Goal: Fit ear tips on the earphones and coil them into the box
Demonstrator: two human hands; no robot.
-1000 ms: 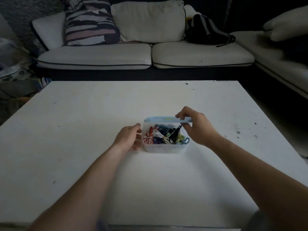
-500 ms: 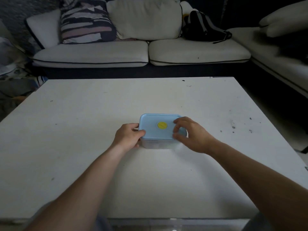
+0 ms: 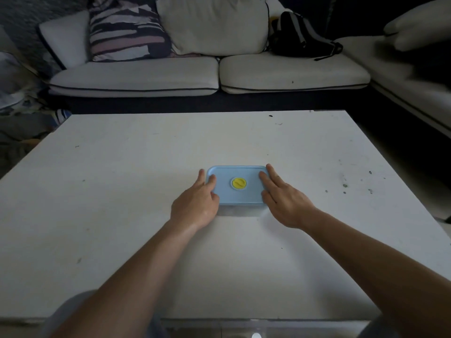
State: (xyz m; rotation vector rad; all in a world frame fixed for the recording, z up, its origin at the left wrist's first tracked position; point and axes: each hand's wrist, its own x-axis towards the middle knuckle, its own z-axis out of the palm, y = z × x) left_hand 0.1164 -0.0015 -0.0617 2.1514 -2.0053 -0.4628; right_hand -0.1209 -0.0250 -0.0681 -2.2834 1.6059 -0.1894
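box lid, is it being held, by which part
Nothing gripped: left hand presses the blue lid at its left end, right hand at its right end.

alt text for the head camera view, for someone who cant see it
A left hand and a right hand press on the two ends of a blue lid with a yellow knob, on a box on a white table. Behind it stands a pale sofa with cushions and a black bag.

Head-worn view, angled down, table (image 3: pixel 122 191) close
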